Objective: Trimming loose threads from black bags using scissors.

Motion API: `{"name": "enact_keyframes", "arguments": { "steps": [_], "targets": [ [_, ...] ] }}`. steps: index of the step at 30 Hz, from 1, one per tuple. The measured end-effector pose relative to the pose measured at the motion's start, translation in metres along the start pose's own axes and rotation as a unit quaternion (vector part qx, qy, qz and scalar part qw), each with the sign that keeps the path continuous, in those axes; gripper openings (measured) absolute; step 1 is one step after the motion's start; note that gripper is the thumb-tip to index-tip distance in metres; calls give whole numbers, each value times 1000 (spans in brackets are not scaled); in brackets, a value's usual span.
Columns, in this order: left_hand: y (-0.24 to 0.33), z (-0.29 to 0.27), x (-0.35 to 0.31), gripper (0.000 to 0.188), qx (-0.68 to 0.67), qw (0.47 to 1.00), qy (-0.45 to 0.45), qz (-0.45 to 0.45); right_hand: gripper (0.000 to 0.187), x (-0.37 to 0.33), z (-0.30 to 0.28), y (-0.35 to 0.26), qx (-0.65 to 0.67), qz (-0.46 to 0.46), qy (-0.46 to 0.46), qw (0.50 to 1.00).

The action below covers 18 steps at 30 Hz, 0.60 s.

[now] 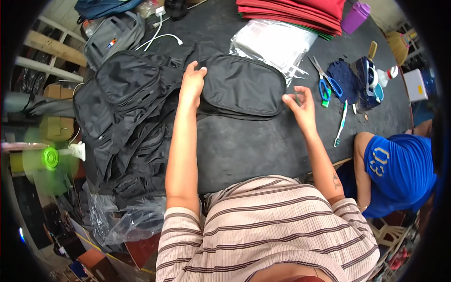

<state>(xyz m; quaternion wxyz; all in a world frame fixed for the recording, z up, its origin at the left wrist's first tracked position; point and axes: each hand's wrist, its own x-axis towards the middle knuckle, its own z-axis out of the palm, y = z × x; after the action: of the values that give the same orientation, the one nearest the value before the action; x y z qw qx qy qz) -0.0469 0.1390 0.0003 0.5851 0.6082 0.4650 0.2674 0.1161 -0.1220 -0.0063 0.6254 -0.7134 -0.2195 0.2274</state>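
Fingers of the left hand press flat on the black pouch lying mid-bench, right hand pinching something tiny beside it, with the black bag pile apparently still waiting.

Blue-handled scissors lie near a purple bottle and red fabric.

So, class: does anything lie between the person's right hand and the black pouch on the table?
Nothing visible does. The right hand hovers just off the black pouch, with only bare black table between them. The left hand already rests on the pouch's left end.
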Motion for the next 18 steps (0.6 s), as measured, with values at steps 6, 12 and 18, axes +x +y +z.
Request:
{"name": "enact_keyframes", "arguments": {
  "steps": [6,12,18],
  "targets": [
    [42,-31,-21,18,-278,920,-197,-191,51,8,-9,5,205,26,-4,978],
    [95,2,-71,8,-331,930,-4,159,26,25,-18,-15,186,-25,74,979],
    [60,52,-114,21,33,879,9,475,26,24,-24,-25,244,-57,86,964]
  ]
}}
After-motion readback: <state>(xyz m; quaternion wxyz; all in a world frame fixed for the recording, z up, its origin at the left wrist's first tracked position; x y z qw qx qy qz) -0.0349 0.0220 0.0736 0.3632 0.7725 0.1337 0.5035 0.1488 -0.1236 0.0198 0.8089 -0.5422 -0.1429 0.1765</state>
